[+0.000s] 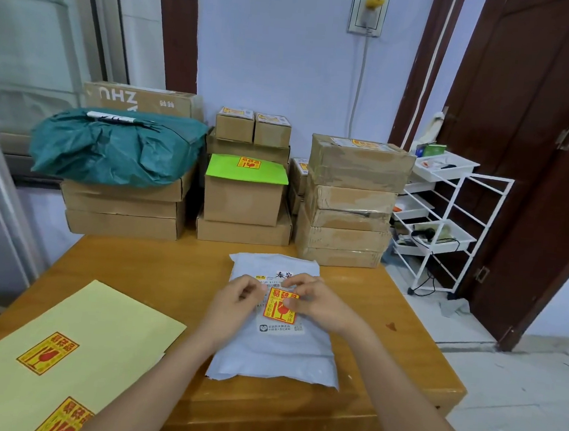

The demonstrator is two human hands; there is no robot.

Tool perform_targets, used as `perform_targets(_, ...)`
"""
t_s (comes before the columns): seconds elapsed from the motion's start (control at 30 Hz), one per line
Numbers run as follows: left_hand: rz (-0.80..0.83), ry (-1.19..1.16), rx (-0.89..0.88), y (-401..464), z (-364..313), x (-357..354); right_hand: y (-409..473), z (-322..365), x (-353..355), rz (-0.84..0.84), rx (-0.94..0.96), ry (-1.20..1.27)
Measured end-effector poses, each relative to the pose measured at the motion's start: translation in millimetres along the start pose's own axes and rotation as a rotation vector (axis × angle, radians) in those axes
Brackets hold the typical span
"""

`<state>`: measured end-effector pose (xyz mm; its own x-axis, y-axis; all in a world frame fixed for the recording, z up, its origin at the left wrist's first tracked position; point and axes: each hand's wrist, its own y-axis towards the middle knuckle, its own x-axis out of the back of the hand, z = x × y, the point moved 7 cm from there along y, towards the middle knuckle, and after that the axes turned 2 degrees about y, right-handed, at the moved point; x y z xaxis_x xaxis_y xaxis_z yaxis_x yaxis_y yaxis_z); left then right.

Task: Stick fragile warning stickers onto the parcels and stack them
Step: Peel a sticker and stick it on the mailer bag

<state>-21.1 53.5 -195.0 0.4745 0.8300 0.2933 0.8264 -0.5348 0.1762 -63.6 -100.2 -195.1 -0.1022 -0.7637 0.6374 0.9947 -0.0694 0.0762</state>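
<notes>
1. Wooden table (154, 272) carries the work area; a pale blue wall (272, 59) stands behind it and a dark brown door (524, 133) is at the right.
2. Right hand (316, 304): fingers curled, thumb and fingertips pinching the upper right edge of the fragile sticker (280, 305).
3. Left hand (237, 300): fingers curled, tips meeting at the sticker's upper left edge. Whether they grip the sticker or only touch it cannot be told.
4. The fragile sticker is yellow with red print and sits between both hands, over the shipping label of the grey mailer bag (275, 348). Whether it is fully pressed down cannot be told.
5. The grey mailer bag lies flat at the middle of the table, directly in front of the person.
6. Yellow backing sheet (70, 327) lies at the near left of the table, apart from the bag, with more stickers on it.
7. Along the far edge of the table stand three groups of stacked parcels:
   - left stack of cardboard boxes (122, 208) topped by a green plastic parcel (113, 145);
   - middle stack including a box with a bright green top (247, 171), stickered;
   - right stack of taped boxes (349, 200), the top one stickered.
8. White wire rack (447, 226) with trays stands on the floor right of the table.
</notes>
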Motion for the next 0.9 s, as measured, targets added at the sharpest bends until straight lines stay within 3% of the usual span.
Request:
perform_targets(0.17,-0.045,0.225,-0.087,0.5,1.3,-3.1,-4.4,-5.9,-7.8,-0.046,0.000,-0.166)
perform_targets(0.3,-0.011,0.270,-0.118,3.1,3.1,-7.1,-5.6,-3.3,-8.2,-0.074,0.012,-0.187)
perform_targets(0.7,0.009,0.304,-0.185,5.0,7.1,-10.6,-1.1,4.6,-6.8,0.045,0.003,-0.198)
perform_targets(0.9,-0.007,0.321,-0.203,4.3,3.9,-9.9,-1.5,2.1,-6.2,-0.004,-0.006,-0.150)
